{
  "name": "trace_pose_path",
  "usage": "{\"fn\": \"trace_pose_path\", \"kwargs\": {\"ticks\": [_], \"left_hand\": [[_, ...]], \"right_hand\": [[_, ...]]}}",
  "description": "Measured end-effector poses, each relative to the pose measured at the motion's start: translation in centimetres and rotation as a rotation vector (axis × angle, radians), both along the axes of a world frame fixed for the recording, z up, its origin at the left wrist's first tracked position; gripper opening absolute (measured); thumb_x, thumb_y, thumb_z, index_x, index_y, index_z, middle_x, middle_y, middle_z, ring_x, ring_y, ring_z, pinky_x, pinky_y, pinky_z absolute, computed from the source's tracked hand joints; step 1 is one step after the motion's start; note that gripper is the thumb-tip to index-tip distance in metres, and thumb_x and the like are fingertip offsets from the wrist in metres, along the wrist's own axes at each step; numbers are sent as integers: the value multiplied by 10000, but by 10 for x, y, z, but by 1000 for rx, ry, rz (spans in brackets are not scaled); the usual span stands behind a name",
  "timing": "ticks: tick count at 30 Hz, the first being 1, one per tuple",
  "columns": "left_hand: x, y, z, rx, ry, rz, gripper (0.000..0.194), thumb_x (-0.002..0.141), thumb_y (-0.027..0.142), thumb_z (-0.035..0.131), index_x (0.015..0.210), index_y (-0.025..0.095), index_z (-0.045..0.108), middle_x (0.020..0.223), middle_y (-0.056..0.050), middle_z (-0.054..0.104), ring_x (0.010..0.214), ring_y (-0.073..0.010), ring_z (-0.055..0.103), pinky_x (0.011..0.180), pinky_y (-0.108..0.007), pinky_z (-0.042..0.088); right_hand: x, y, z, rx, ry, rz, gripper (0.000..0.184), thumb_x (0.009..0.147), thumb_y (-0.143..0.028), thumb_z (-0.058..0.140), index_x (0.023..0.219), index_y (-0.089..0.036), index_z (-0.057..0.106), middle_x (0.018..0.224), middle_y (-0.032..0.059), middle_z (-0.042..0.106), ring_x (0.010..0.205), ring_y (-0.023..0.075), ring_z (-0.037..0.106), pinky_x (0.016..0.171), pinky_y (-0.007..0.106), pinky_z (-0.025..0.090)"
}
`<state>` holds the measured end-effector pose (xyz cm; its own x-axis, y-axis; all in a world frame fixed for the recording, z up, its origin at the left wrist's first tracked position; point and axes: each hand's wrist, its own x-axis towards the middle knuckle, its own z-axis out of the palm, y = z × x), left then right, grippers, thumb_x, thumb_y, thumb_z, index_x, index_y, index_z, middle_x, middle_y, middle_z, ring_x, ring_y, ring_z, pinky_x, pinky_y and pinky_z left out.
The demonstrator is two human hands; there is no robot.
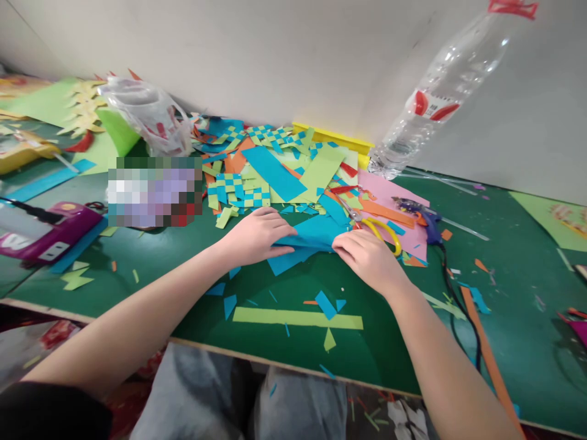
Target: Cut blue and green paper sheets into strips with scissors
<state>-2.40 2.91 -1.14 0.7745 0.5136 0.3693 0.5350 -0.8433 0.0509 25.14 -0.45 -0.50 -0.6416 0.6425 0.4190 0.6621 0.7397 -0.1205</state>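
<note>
A blue sheet of paper (312, 235) lies folded on the green table (293, 287) between my hands. My left hand (257, 235) presses on its left side with the fingers curled over the fold. My right hand (367, 256) pinches the paper's right edge, fingers closed on it. Yellow-handled scissors (380, 229) lie just behind my right hand. A long light-green strip (298, 318) lies in front of my hands, near the table's edge.
Woven blue-and-green paper pieces (238, 189) and loose coloured sheets pile up at the back. A clear plastic bottle (435, 98) leans against the wall. A glue gun (428, 220) with its cable lies to the right, a purple device (50, 235) to the left, and a plastic bag (147, 116) behind.
</note>
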Motion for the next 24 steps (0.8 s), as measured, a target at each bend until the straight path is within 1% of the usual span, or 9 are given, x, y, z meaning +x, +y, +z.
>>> {"fn": "trace_pose_path", "kwargs": {"ticks": [6,13,19,24], "left_hand": [[0,-1,1,-5,-38,41,352,916,472,535,1073,176,644,1058,-78,698,984,-208,636,931,-360,440],[0,-1,0,9,-57,84,370,922,475,525,1077,165,656,1023,-73,713,968,-209,649,1001,-397,402],[-2,1,-2,16,-63,121,434,899,528,534,1111,169,653,1005,-74,707,941,-214,650,985,-406,409],[-3,2,-2,10,-52,101,362,885,486,581,1051,176,667,987,-65,700,916,-207,644,965,-396,411]], "right_hand": [[1,0,1,41,20,-4,146,923,-138,484,871,-176,615,845,48,693,803,189,627,784,350,473],[2,0,1,139,58,-3,106,900,-127,516,881,-192,597,859,39,702,828,184,637,787,337,475],[2,-1,3,124,64,-17,152,888,-117,498,893,-222,607,877,34,707,852,191,638,808,363,482],[2,-1,2,138,71,-16,151,882,-116,503,899,-222,610,894,40,707,861,198,637,807,364,486]]}}
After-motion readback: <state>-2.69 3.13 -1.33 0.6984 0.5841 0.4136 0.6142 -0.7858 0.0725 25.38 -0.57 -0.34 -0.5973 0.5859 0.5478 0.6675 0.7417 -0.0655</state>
